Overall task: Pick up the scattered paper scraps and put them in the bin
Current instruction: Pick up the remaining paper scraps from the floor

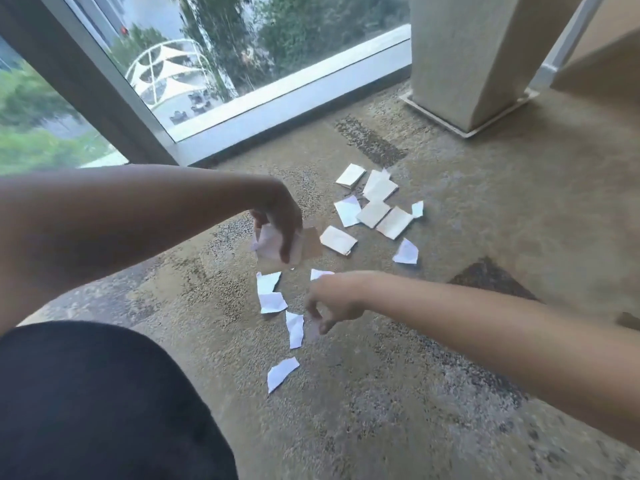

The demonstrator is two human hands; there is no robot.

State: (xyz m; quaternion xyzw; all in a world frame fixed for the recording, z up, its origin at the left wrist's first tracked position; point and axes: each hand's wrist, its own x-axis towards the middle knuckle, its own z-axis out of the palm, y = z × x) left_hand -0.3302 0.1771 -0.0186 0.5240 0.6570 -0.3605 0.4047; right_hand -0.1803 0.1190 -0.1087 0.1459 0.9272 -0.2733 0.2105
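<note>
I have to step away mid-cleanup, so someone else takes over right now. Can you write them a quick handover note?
Left hand: closed on a small bundle of gathered scraps, held above the carpet.
Right hand: fingers pinching at a scrap; blurred, so the grip is unclear.
Remaining: a near group including a torn strip and the nearest scrap, plus a far cluster of folded pieces toward the window.
Done: a few collected. Left: most scraps, then binning. No bin is in view.
</note>
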